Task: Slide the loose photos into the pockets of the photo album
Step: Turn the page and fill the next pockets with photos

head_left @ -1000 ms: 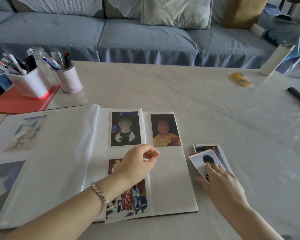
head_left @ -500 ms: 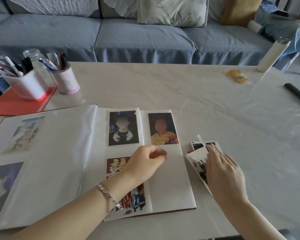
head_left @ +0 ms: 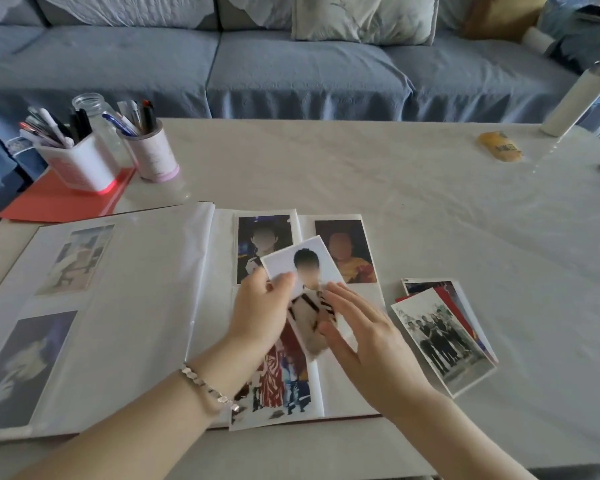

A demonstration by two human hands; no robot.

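Over album (head_left: 136, 306), left hand (head_left: 260, 317) pinching photo (head_left: 305, 268)

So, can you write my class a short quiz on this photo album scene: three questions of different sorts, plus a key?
1. True or false: the left hand pinches the loose photo over the album.
2. Where does the photo stack lie? A: on the album's left page. B: on the table, right of the album. C: on the table, left of the album.
3. Fill in: ____ pockets on the album's right page already hold photos.
Key: 1 true; 2 B; 3 three.
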